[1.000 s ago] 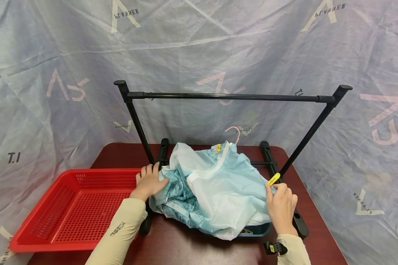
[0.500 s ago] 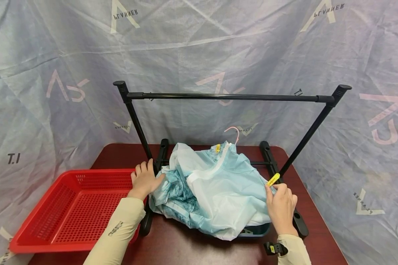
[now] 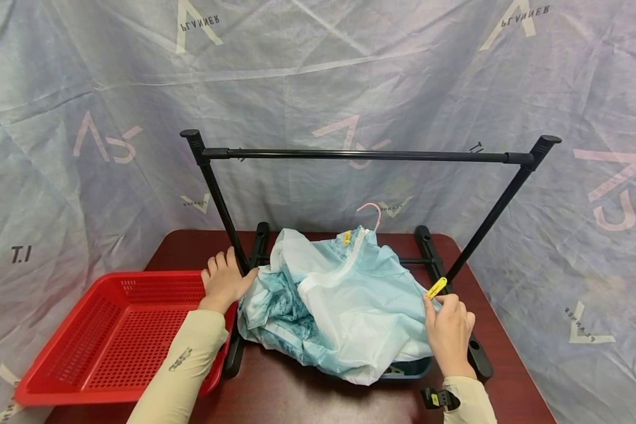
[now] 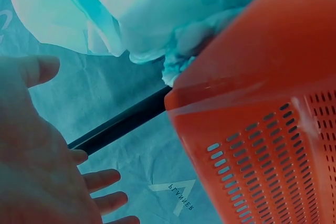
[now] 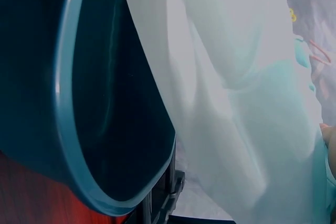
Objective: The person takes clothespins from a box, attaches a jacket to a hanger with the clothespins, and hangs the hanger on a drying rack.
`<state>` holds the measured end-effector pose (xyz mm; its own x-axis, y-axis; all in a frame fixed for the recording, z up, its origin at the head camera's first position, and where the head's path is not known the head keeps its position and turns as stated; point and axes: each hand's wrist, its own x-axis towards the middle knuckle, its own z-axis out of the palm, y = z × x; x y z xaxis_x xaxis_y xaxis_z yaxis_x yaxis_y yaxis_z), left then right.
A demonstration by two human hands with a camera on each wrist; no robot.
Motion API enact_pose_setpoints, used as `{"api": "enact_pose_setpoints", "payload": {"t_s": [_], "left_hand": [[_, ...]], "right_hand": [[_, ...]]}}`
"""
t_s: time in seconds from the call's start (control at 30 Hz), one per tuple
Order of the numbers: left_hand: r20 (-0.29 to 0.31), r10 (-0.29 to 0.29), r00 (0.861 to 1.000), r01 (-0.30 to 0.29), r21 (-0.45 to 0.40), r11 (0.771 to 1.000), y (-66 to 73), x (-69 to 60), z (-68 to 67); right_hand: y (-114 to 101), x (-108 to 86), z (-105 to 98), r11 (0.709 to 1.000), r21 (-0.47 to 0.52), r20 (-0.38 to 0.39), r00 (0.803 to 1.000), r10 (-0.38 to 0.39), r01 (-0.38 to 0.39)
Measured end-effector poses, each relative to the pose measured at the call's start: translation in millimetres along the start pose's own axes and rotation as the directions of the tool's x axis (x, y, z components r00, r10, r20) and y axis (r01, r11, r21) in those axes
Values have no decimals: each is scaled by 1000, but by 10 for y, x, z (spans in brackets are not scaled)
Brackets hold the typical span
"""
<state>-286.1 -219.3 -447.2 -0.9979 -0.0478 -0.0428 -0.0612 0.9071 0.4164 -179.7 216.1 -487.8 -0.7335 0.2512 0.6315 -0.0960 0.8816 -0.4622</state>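
A light-blue and white garment [image 3: 350,300] lies bunched over a dark teal basin [image 3: 410,370]. A pink hanger hook [image 3: 376,215] sticks up behind its collar. My right hand [image 3: 449,333] pinches a yellow clothespin [image 3: 437,287] at the garment's right edge. Another yellow clothespin [image 3: 347,238] sits at the collar. My left hand [image 3: 224,282], fingers spread and holding nothing, is over the red basket's right edge, beside the rack's left post. In the left wrist view that hand [image 4: 47,150] is apart from the garment. Just a bit of the right hand shows in the right wrist view.
A black rack [image 3: 350,155] stands over the garment, its feet on the dark red table [image 3: 275,400]. At the left lies a red perforated basket [image 3: 132,341] with nothing seen in it. A grey printed cloth [image 3: 318,76] hangs behind.
My left hand has come off the garment's left side and moved left, over the basket's edge. The right hand and the garment have stayed in place.
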Motion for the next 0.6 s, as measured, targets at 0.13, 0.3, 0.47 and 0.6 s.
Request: {"api": "enact_pose_setpoints", "payload": {"t_s": [0.13,0.3,0.47,0.6], "left_hand": [[-15,4,1000,-4,-18,1000,3,12,-36],[-31,5,999,-6,-31,1000,6,22,-82],[-67,11,998,-14,-41,999,4,52,-99],[-118,17,993,-24,-60,998,4,90,-106]], "right_hand": [[1,-9,3,1000,2,1,1000,-2,1],[0,-14,2,1000,5,5,1000,3,-3],[3,-12,1,1000,5,1,1000,-2,2],[8,-9,4,1000,7,3,1000,-2,2]]}}
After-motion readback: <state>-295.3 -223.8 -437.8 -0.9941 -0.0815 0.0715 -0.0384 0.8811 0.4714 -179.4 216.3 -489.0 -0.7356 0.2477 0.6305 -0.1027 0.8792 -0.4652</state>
